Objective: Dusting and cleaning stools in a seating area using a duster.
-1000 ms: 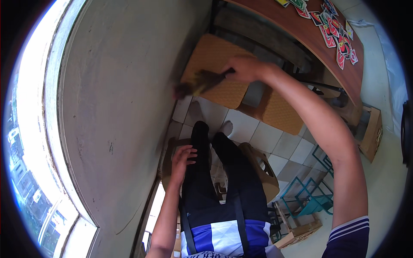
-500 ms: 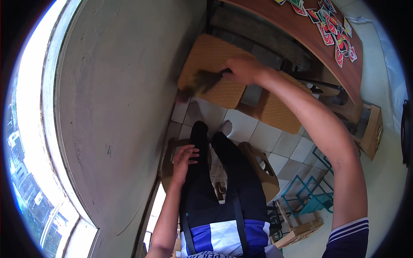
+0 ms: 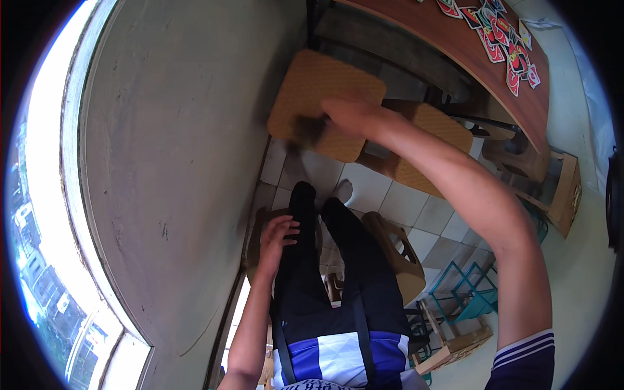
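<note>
A: From where does the single view look?
B: From the person's head, facing steeply down past the dark-trousered legs (image 3: 325,260) to the pale tiled floor (image 3: 364,185).
A: How near is it?
B: Close to the grey plastered wall (image 3: 188,149) on its left; the fisheye bends that wall's edges toward the rim.

A grey plaster wall (image 3: 175,162) fills the left, with a bright window (image 3: 45,214) beyond it pouring in daylight. Right of the wall lie pale floor tiles (image 3: 370,188), woven-seat stools (image 3: 318,97), and farther right a long brown table (image 3: 468,52).
</note>
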Tool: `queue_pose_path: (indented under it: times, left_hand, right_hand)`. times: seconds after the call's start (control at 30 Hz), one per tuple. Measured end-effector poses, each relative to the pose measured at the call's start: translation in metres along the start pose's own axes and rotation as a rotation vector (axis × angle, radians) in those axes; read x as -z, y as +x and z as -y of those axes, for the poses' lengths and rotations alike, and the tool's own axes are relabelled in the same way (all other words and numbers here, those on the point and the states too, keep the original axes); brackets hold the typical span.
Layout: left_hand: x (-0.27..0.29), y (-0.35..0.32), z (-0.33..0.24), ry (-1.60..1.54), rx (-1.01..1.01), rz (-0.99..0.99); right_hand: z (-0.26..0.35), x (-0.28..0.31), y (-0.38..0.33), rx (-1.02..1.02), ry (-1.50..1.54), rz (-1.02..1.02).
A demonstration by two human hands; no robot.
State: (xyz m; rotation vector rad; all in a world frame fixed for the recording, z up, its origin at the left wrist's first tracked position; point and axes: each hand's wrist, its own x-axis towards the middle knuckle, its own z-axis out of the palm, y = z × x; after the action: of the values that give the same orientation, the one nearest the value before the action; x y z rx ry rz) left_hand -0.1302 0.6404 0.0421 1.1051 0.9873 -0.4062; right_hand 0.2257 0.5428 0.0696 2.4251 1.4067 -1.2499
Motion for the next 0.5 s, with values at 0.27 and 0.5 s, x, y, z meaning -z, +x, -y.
queue_pose_path:
  times: [0.27,0.5]
  left_hand:
    - [0.002,0.003,-0.005,0.015,0.022,0.011]
    - [-0.009,0.01,-0.016,0.125,0.024,0.064]
  right_hand:
    - [-0.007,-0.021,-0.016,0.042,0.004,-0.206]
    - [-0.032,-0.036,-0.034,-0.054,-0.107,-0.049]
